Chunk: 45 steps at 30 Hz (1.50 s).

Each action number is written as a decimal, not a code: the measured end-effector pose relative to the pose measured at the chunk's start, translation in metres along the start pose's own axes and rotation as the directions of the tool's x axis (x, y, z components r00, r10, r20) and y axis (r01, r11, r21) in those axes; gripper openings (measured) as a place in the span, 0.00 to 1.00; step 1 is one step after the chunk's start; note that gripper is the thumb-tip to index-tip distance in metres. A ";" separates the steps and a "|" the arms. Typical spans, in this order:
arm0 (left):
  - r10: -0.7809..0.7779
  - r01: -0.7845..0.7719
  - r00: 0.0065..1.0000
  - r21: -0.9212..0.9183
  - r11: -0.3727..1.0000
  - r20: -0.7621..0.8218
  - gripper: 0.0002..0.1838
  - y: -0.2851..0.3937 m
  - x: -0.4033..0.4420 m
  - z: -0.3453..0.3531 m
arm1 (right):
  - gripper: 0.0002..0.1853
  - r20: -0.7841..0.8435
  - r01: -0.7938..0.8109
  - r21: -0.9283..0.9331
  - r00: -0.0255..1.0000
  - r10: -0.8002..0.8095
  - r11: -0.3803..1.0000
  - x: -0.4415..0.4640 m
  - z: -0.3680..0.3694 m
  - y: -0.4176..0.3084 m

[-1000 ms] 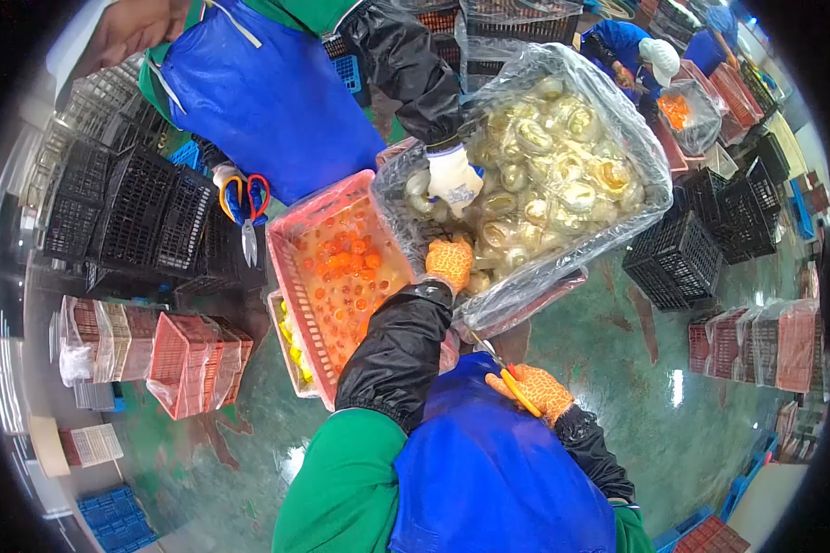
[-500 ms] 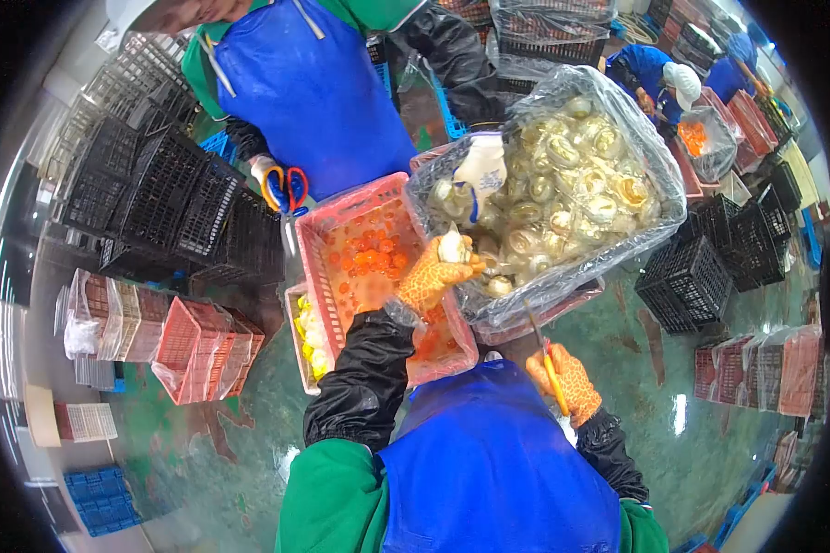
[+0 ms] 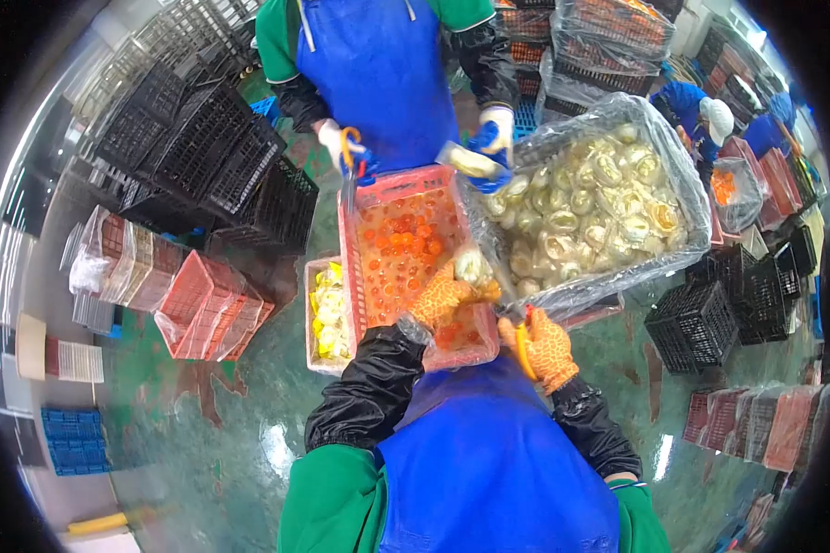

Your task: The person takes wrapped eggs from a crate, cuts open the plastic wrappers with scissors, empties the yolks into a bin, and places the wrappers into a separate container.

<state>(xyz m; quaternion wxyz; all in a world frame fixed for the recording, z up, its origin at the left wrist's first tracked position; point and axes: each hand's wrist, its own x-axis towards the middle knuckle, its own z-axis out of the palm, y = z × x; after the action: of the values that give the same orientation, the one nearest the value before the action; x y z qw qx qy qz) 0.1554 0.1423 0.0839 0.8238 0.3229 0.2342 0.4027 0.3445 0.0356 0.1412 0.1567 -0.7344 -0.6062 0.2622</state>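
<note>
My left hand (image 3: 441,297), in an orange patterned glove, is closed around a pale, rounded, wet piece (image 3: 471,265). It is above the near right part of a pink-red crate (image 3: 349,286). Orange balls resembling egg yolks (image 3: 406,238) lie in cloudy liquid there. My right hand (image 3: 551,352), gloved alike, grips scissors (image 3: 523,350) with yellow-orange handles and a bit of red, close to the crate's near right corner; their blades are hard to make out. Many similar pale pieces (image 3: 563,221) fill a plastic-lined crate (image 3: 609,284) to the right.
Across from me, a co-worker in a blue apron (image 3: 378,83) holds scissors (image 3: 350,152) and a pale piece (image 3: 471,160). A white tub (image 3: 314,355) with yellow-and-white contents adjoins the red crate. Black crates (image 3: 203,147) stack left; more black crates (image 3: 696,323) stand right.
My right hand and scissors have come up and left, closer to my left hand. The left hand's piece is lower over the crate. The co-worker now holds a pale piece. The view has shifted.
</note>
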 end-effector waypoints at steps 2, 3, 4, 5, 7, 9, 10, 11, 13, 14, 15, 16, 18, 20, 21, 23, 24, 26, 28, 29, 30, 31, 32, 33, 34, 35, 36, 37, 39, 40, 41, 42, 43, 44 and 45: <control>0.019 -0.011 0.997 0.115 0.993 -0.072 0.28 0.030 -0.016 0.024 | 0.35 0.017 0.041 0.067 0.999 -0.043 0.997 0.003 -0.008 0.003; 0.006 0.018 0.988 0.153 0.988 -0.153 0.28 0.028 -0.017 0.017 | 0.37 0.046 0.059 0.089 0.997 -0.063 0.994 0.007 -0.008 0.008; -0.005 0.050 0.973 0.189 0.981 -0.230 0.29 0.028 -0.017 0.012 | 0.37 0.045 0.064 0.091 0.997 -0.068 0.994 0.008 -0.008 0.007; 0.059 -0.043 0.986 0.107 0.993 -0.155 0.32 0.024 -0.017 0.010 | 0.38 0.068 0.101 0.049 0.992 -0.104 0.994 0.008 -0.010 0.006; 0.105 -0.097 0.992 0.101 0.990 -0.073 0.34 0.020 -0.018 0.013 | 0.41 0.140 0.114 0.023 0.983 -0.116 0.993 0.006 -0.016 -0.003; 0.150 -0.150 0.989 0.090 0.985 0.009 0.36 0.024 -0.021 0.023 | 0.42 0.151 0.091 0.029 0.984 -0.095 0.995 0.005 -0.017 -0.008; 0.153 -0.148 0.988 0.181 0.972 -0.014 0.36 0.027 -0.023 0.029 | 0.43 0.161 0.069 0.036 0.984 -0.074 0.997 0.005 -0.016 -0.009; 0.159 -0.143 0.987 0.271 0.952 -0.035 0.35 0.031 -0.024 0.034 | 0.43 0.160 0.070 0.037 0.984 -0.075 0.997 0.005 -0.016 -0.010; 0.166 -0.136 0.985 0.357 0.924 -0.055 0.34 0.031 -0.023 0.034 | 0.44 0.161 0.106 0.069 0.980 -0.116 0.992 0.004 -0.016 -0.010; 0.122 -0.093 0.992 0.401 0.911 -0.045 0.35 0.029 -0.022 0.029 | 0.44 0.160 0.104 0.068 0.980 -0.114 0.992 0.003 -0.016 -0.009; 0.078 -0.052 0.996 0.444 0.894 -0.039 0.36 0.028 -0.021 0.027 | 0.44 0.150 0.113 0.070 0.981 -0.122 0.991 0.004 -0.015 -0.009; 0.079 -0.053 0.996 0.443 0.895 -0.040 0.36 0.029 -0.021 0.031 | 0.44 0.141 0.122 0.072 0.981 -0.131 0.990 0.004 -0.014 -0.010; -0.027 0.013 0.999 0.280 0.960 0.043 0.38 0.029 -0.022 0.042 | 0.44 0.155 0.121 0.072 0.979 -0.131 0.990 0.004 -0.013 -0.010; 0.000 -0.019 0.998 0.284 0.959 0.066 0.39 0.017 -0.016 0.030 | 0.44 0.166 0.117 0.072 0.978 -0.128 0.990 0.005 -0.011 -0.009; 0.026 -0.051 0.996 0.286 0.957 0.090 0.39 0.010 -0.013 0.023 | 0.43 0.162 0.091 0.098 0.981 -0.107 0.991 0.006 -0.008 -0.008; 0.021 -0.036 0.999 0.393 0.919 0.042 0.40 0.014 -0.015 0.030 | 0.43 0.159 0.066 0.123 0.984 -0.086 0.990 0.007 -0.009 -0.011; 0.023 -0.017 1.000 0.498 0.867 -0.007 0.40 0.018 -0.017 0.034 | 0.41 0.191 0.019 0.130 0.981 -0.044 0.991 0.006 -0.012 -0.015; -0.017 0.018 1.000 0.431 0.902 -0.008 0.40 0.024 -0.019 0.036 | 0.39 0.222 -0.027 0.136 0.975 -0.004 0.990 0.004 -0.015 -0.023; -0.058 0.055 0.998 0.362 0.931 -0.005 0.40 0.019 -0.017 0.027 | 0.38 0.224 -0.049 0.114 0.974 0.023 0.992 0.002 -0.014 -0.028; -0.003 0.005 1.000 0.414 0.910 -0.007 0.38 0.010 -0.014 0.014 | 0.38 0.224 -0.049 0.113 0.974 0.022 0.992 0.002 -0.012 -0.027; 0.052 -0.043 0.999 0.465 0.884 -0.007 0.37 0.001 -0.011 0.001 | 0.38 0.237 -0.049 0.110 0.971 0.021 0.993 0.002 -0.007 -0.026; 0.053 -0.042 0.999 0.465 0.884 -0.009 0.37 0.008 -0.016 0.003 | 0.38 0.251 -0.048 0.107 0.968 0.020 0.993 0.003 -0.002 -0.024; -0.043 0.034 0.999 0.363 0.931 0.019 0.35 0.021 -0.022 0.009 | 0.38 0.254 -0.048 0.107 0.967 0.019 0.993 0.005 0.004 -0.020; -0.135 0.117 0.989 0.258 0.959 0.057 0.33 0.028 -0.026 0.011 | 0.38 0.272 -0.020 0.115 0.962 -0.012 0.993 0.007 0.010 -0.015; -0.136 0.118 0.989 0.256 0.960 0.054 0.33 0.022 -0.022 -0.002 | 0.38 0.289 0.007 0.123 0.956 -0.043 0.992 0.008 0.013 -0.012; -0.062 0.026 0.993 0.309 0.951 0.105 0.30 0.010 -0.016 -0.024 | 0.38 0.294 0.008 0.122 0.955 -0.044 0.992 0.007 0.014 -0.013; 0.010 -0.067 0.987 0.358 0.931 0.161 0.28 0.004 -0.013 -0.037 | 0.37 0.321 -0.030 0.176 0.947 -0.028 0.984 0.007 0.015 -0.015; -0.010 -0.013 0.999 0.405 0.914 0.053 0.28 0.023 -0.023 -0.019 | 0.37 0.337 -0.048 0.201 0.941 -0.023 0.978 0.006 0.014 -0.018; -0.040 0.006 0.997 0.429 0.903 0.070 0.27 0.032 -0.027 -0.027 | 0.37 0.431 -0.158 0.275 0.902 0.025 0.948 0.003 0.006 -0.031; -0.074 0.026 0.993 0.436 0.900 0.094 0.27 0.039 -0.030 -0.028 | 0.38 0.508 -0.251 0.315 0.859 0.061 0.916 0.002 0.000 -0.037; -0.109 0.045 0.987 0.444 0.895 0.118 0.27 0.046 -0.033 -0.028 | 0.38 0.512 -0.250 0.312 0.857 0.060 0.917 0.002 -0.002 -0.041; -0.107 0.046 0.988 0.441 0.896 0.114 0.27 0.051 -0.035 -0.029 | 0.37 0.522 -0.241 0.278 0.850 0.064 0.930 0.002 -0.004 -0.044; -0.137 0.084 0.988 0.524 0.848 0.064 0.27 0.055 -0.036 -0.029 | 0.36 0.531 -0.230 0.245 0.844 0.068 0.942 0.003 -0.004 -0.046; -0.163 0.125 0.987 0.599 0.791 0.010 0.28 0.059 -0.038 -0.031 | 0.36 0.535 -0.229 0.244 0.842 0.067 0.942 0.003 -0.001 -0.044; -0.222 0.209 0.973 0.680 0.702 -0.070 0.38 0.058 -0.037 -0.039 | 0.35 0.479 -0.119 0.223 0.878 -0.003 0.968 0.004 0.004 -0.041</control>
<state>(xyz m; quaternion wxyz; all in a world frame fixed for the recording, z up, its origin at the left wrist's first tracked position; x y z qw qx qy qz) 0.0796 0.1532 0.1039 0.6904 0.5768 0.3948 0.1865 0.3101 0.0479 0.1597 0.0845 -0.6402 -0.5664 0.5120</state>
